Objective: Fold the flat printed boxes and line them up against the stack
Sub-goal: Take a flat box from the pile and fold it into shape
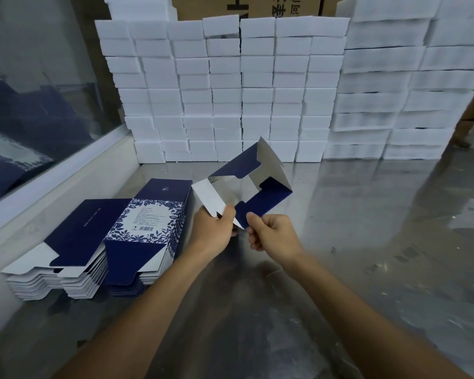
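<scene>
Two bare hands hold a half-opened dark blue printed box [253, 187] in the air above a shiny metal counter [367, 242]. The left hand [216, 231] pinches a white end flap between its fingers; the right hand [271, 232] pinches a blue flap. A pile of flat boxes [99, 242] lies to the left. A wall-like stack of white folded boxes [230, 91] stands behind.

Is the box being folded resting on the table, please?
No, both the left hand and right hand hold the box above the table.
</scene>
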Available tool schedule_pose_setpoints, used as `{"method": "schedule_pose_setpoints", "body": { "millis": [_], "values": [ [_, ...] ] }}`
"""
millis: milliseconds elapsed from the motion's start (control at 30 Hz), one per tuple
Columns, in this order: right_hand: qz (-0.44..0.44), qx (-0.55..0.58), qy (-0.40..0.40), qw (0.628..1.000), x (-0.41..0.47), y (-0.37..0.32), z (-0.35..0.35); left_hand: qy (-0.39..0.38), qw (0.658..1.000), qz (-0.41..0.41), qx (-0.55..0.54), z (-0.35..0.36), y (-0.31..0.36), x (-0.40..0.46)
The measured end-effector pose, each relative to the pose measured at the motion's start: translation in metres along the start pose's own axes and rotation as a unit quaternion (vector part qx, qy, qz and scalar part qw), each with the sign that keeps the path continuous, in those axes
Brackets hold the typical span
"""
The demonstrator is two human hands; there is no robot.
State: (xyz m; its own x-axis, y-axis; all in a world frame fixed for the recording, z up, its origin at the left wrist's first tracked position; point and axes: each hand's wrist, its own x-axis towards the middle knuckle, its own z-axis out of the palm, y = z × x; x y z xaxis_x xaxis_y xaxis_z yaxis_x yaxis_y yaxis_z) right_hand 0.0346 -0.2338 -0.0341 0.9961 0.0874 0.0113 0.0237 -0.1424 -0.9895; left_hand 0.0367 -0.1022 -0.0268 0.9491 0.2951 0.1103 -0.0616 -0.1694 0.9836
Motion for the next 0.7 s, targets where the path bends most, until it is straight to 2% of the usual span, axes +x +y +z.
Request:
{"method": "schedule_pose_setpoints", "body": {
  "millis": [267,567,700],
  "values": [
    [-0.020,0.034,0.068,0.997,0.007,0.001,-0.012,-0.002,1.000,-0.008,-0.018,-0.006,-0.004,0.004],
    [-0.014,0.010,0.076,0.997,0.011,0.006,-0.019,-0.018,1.000,0.002,-0.021,-0.006,-0.007,0.004],
    [-0.027,0.018,0.119,0.992,0.013,0.005,-0.026,-0.005,1.000,-0.006,-0.026,-0.009,-0.009,0.007]
  ]
}}
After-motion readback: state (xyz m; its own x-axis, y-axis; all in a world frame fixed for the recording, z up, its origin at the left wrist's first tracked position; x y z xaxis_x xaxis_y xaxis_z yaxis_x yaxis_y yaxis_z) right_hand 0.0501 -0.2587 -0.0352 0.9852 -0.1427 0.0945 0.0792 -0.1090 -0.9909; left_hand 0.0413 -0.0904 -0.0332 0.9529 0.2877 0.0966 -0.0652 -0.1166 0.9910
